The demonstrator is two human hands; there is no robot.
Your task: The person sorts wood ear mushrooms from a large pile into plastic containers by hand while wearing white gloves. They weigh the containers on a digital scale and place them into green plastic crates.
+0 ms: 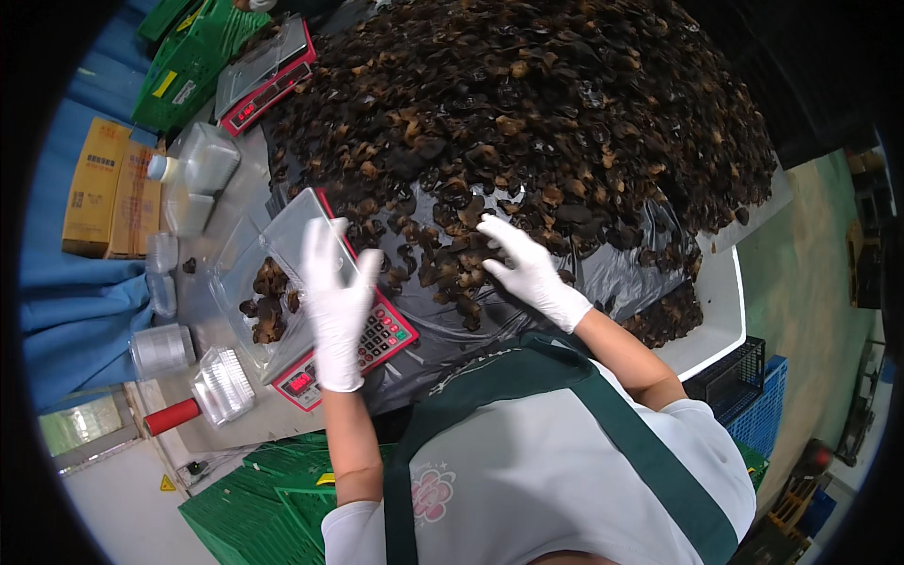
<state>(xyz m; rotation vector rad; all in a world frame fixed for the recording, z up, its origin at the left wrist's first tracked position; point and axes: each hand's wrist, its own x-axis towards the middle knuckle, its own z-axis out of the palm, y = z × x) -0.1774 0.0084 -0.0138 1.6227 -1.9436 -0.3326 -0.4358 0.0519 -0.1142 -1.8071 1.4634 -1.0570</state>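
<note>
My left hand (335,289), in a white glove and slightly blurred, hovers over the right side of a red digital scale (385,332). Its fingers are spread and nothing shows in them. On the scale lies an opened clear plastic clamshell box (240,311) with a few dark brown pieces of wood ear fungus (270,318) inside. My right hand (526,272), also gloved, is above the near edge of a large heap of wood ear fungus (522,106). Its thumb and fingers are apart, close to loose pieces (459,272) on black plastic sheeting (424,353).
A second red scale (265,78) stands at the far left beside green crates (176,78). Stacked clear boxes (222,388), a red roll (171,417) and cartons (109,191) line the left. A white tub (727,311) holds more fungus at right. Another gloved hand (261,4) shows at the top.
</note>
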